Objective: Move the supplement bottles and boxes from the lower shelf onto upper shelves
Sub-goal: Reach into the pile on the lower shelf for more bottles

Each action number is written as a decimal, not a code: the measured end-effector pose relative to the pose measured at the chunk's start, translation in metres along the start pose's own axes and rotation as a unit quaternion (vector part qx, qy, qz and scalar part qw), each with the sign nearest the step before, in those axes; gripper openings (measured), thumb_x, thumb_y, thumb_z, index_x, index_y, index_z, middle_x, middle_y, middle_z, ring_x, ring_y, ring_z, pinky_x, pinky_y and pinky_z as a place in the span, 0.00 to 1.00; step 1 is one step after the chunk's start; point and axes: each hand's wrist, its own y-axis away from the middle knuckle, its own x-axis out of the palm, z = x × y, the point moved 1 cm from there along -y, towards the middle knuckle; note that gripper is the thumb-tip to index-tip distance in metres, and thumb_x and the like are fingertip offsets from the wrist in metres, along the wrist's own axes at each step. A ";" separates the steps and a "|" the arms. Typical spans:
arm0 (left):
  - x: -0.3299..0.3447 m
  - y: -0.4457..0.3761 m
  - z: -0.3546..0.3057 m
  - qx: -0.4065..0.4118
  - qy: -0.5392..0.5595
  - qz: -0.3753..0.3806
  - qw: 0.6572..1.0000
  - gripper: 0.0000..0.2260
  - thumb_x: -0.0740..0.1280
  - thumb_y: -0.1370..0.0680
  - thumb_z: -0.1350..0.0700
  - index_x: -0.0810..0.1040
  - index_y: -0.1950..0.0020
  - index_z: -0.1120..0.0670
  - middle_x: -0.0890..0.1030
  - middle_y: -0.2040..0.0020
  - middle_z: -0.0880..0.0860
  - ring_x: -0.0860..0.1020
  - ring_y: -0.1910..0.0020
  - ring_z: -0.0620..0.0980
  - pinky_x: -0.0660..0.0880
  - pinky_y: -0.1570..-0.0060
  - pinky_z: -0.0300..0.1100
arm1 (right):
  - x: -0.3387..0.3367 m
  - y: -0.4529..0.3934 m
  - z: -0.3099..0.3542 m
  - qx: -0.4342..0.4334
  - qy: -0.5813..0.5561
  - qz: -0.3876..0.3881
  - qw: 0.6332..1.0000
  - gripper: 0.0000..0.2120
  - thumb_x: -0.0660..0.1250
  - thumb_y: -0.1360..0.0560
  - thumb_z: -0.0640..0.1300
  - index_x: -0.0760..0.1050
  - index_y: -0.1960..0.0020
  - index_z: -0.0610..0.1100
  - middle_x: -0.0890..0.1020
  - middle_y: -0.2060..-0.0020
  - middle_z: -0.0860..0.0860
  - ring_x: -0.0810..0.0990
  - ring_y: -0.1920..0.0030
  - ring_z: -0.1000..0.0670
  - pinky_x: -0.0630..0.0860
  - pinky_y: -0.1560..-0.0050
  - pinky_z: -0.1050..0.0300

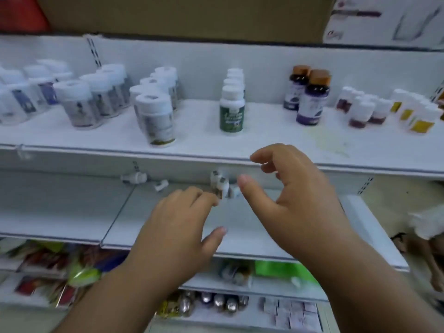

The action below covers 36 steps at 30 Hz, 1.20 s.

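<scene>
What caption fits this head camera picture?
Two open hands, left hand and right hand, reach toward small bottles at the lower shelf's back.

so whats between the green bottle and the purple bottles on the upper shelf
Nothing: in the head view the upper shelf is bare between the green bottle and the purple bottles.

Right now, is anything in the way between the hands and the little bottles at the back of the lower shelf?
Nothing visible blocks them. The left hand already reaches the small bottles with its fingertips, and the right hand hovers open beside them over the bare lower shelf.
</scene>
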 end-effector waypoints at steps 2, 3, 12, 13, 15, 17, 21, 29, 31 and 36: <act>0.009 0.009 0.011 -0.014 0.015 0.019 1.000 0.20 0.65 0.25 0.37 0.74 0.37 0.45 0.76 0.43 0.45 0.75 0.45 0.50 0.73 0.48 0.46 | 0.015 0.008 0.004 0.006 0.011 0.024 1.000 0.15 0.64 0.26 0.58 0.73 0.42 0.56 0.75 0.49 0.61 0.73 0.48 0.59 0.69 0.52 0.70; 0.013 0.012 0.015 -0.016 0.018 0.025 0.999 0.21 0.65 0.25 0.38 0.74 0.36 0.45 0.76 0.42 0.45 0.74 0.43 0.49 0.71 0.47 0.46 | 0.020 0.011 0.004 0.008 0.021 0.035 0.999 0.15 0.64 0.26 0.58 0.73 0.41 0.56 0.75 0.49 0.62 0.73 0.48 0.60 0.67 0.52 0.72; 0.083 -0.003 0.064 -0.065 0.017 0.070 0.995 0.24 0.64 0.23 0.39 0.69 0.30 0.46 0.73 0.33 0.47 0.71 0.36 0.50 0.68 0.38 0.47 | 0.087 0.003 -0.041 0.034 0.053 0.112 0.992 0.19 0.64 0.24 0.58 0.72 0.34 0.57 0.74 0.40 0.61 0.69 0.43 0.62 0.63 0.48 0.69; 0.095 -0.007 0.072 -0.069 0.023 0.082 0.994 0.24 0.65 0.23 0.40 0.69 0.29 0.46 0.73 0.33 0.48 0.71 0.36 0.50 0.68 0.38 0.47 | 0.098 0.000 -0.050 0.051 0.055 0.120 0.990 0.20 0.65 0.24 0.58 0.71 0.33 0.57 0.74 0.38 0.61 0.69 0.41 0.61 0.64 0.47 0.66; 0.119 -0.016 0.086 -0.079 0.039 0.098 0.991 0.25 0.65 0.23 0.41 0.69 0.29 0.47 0.73 0.32 0.49 0.71 0.35 0.51 0.69 0.37 0.47 | 0.120 -0.008 -0.065 0.076 0.067 0.125 0.987 0.21 0.65 0.24 0.58 0.71 0.32 0.58 0.73 0.37 0.60 0.69 0.41 0.60 0.63 0.46 0.64; 0.142 -0.026 0.103 -0.092 0.043 0.112 0.989 0.25 0.65 0.23 0.41 0.67 0.27 0.47 0.71 0.31 0.49 0.70 0.34 0.51 0.68 0.37 0.47 | 0.144 -0.018 -0.077 0.085 0.089 0.126 0.984 0.21 0.65 0.24 0.58 0.71 0.32 0.57 0.74 0.37 0.58 0.69 0.42 0.60 0.63 0.46 0.65; 0.177 -0.046 0.136 -0.103 0.041 0.130 0.985 0.25 0.65 0.23 0.42 0.66 0.28 0.46 0.70 0.30 0.50 0.71 0.34 0.52 0.69 0.37 0.48 | 0.193 -0.028 -0.101 0.103 0.120 0.132 0.979 0.22 0.66 0.24 0.58 0.70 0.32 0.56 0.73 0.35 0.55 0.72 0.37 0.53 0.64 0.43 0.62; 0.232 -0.075 0.175 -0.102 0.042 0.055 0.992 0.21 0.67 0.23 0.52 0.70 0.31 0.50 0.72 0.32 0.53 0.70 0.34 0.55 0.67 0.39 0.48 | 0.280 -0.065 -0.151 0.091 0.103 0.155 0.978 0.21 0.70 0.26 0.52 0.73 0.34 0.50 0.76 0.38 0.51 0.75 0.40 0.48 0.72 0.41 0.54; 0.246 -0.084 0.183 -0.097 0.076 0.001 0.992 0.20 0.67 0.26 0.61 0.74 0.34 0.52 0.75 0.36 0.52 0.70 0.35 0.55 0.67 0.39 0.49 | 0.299 -0.073 -0.165 0.080 0.107 0.151 0.979 0.21 0.70 0.26 0.50 0.73 0.33 0.49 0.76 0.37 0.50 0.73 0.37 0.46 0.71 0.36 0.50; 0.276 -0.109 0.197 -0.111 0.109 -0.054 0.986 0.28 0.63 0.30 0.70 0.74 0.32 0.51 0.71 0.29 0.51 0.66 0.30 0.55 0.67 0.35 0.54 | 0.339 -0.082 -0.187 0.084 0.168 0.172 0.967 0.19 0.67 0.24 0.47 0.72 0.34 0.49 0.78 0.39 0.49 0.71 0.36 0.44 0.71 0.39 0.50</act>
